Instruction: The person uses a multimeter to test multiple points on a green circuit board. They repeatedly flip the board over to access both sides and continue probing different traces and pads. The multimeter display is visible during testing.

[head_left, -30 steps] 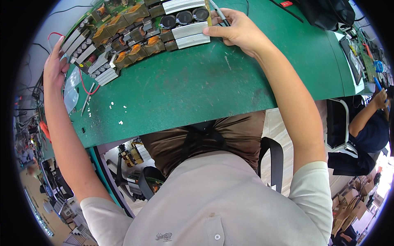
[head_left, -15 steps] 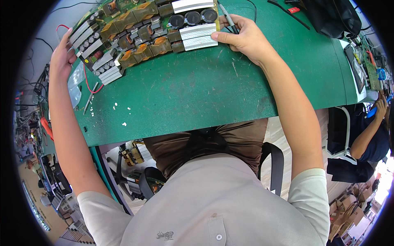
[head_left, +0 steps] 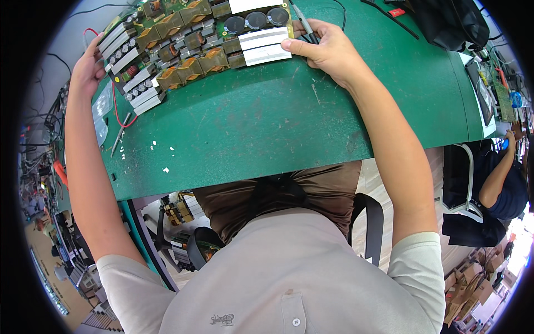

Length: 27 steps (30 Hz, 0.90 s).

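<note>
A large circuit board (head_left: 192, 42) spans the far side of the green table. It carries silver heat sinks, amber-wrapped transformers and round black capacitors; its far edge is cut off by the picture. My left hand (head_left: 87, 69) grips the board's left end with bent fingers. At the right end, my right hand (head_left: 325, 53) pinches the board, thumb on top of a white-silver heat sink (head_left: 264, 45) and fingers partly hidden. A slim grey pen-like tool (head_left: 302, 21) slants beside the board's right edge, against my right fingers; whether they hold it too, I cannot tell.
On the green table (head_left: 239, 122) lie a thin metal tool (head_left: 120, 134), a red wire (head_left: 115, 106), a clear plastic bag (head_left: 101, 111) and white scraps. A black bag (head_left: 445, 22) stands far right. Beyond the table's right end, a person's arm (head_left: 499, 167) shows.
The board has tilted and shifted slightly, its right end moving a little left and up in the picture with my right hand. Heat sinks catch the light differently. The other person's arm has moved.
</note>
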### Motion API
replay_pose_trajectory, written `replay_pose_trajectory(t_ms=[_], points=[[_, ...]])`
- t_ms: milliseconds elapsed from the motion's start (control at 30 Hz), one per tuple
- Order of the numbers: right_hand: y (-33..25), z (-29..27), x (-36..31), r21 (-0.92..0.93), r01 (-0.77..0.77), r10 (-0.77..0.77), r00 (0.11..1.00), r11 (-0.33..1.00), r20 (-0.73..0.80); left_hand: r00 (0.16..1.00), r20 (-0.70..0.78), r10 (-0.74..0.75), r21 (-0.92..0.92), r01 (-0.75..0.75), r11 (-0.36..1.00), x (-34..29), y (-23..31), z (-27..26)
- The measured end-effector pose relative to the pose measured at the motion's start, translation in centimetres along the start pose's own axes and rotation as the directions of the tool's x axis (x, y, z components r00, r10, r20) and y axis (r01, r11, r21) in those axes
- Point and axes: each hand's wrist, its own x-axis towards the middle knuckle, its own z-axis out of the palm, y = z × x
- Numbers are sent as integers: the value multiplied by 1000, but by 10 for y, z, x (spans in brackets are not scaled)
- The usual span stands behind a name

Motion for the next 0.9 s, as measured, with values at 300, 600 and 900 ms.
replay_pose_trajectory(t_ms=[300, 600, 900], points=[[-2, -1, 0, 12, -22, 22, 1000, 1000, -7, 1000, -18, -14, -10, 14, 1000, 3, 1, -6], [-18, -20, -9, 282, -199, 179, 979, 939, 93, 990, -11, 138, -71, -139, 988, -64, 7, -27], [-41, -34, -11, 321, -450, 388, 890, 833, 240, 981, -74, 177, 92, -170, 981, -143, -6, -77]])
